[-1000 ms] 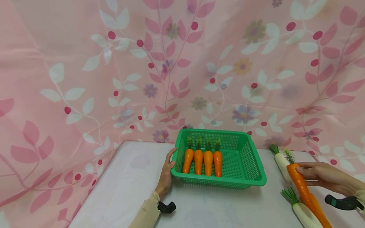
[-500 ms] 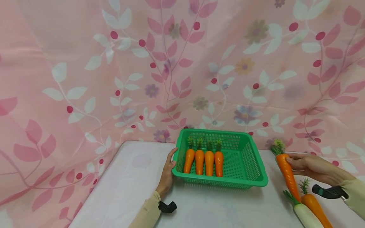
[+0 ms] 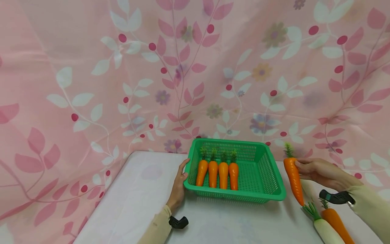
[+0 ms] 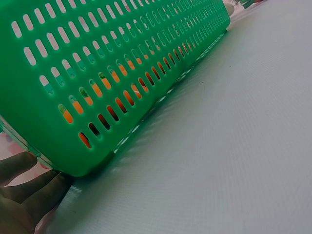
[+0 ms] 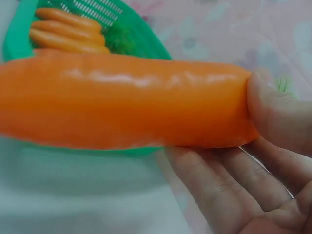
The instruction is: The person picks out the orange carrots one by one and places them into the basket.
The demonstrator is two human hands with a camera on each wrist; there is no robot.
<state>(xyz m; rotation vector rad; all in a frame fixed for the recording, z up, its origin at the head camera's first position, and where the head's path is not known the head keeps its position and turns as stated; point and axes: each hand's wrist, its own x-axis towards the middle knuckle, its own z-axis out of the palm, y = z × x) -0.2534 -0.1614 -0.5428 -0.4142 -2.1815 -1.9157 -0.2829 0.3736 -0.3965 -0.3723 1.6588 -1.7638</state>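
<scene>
My right hand pinches a carrot near its leafy top, with the tip pointing down. It hangs just right of a green plastic basket. In the right wrist view the thumb lies on the thick end of the carrot, with the fingers beneath. My left hand rests against the basket's left side, fingers extended along it and thumb at the rim. The left wrist view has these fingers at a lower corner of the basket. Several carrots lie side by side in the basket's left half, leaves toward the back.
Right of the basket, a white radish lies beside another carrot. Behind them a second white radish is partly hidden by my right hand. A pink floral curtain hangs behind the white-covered table.
My right hand has lifted the carrot off the pile at the right and carried it left and back toward the basket. The left hand and basket stay put.
</scene>
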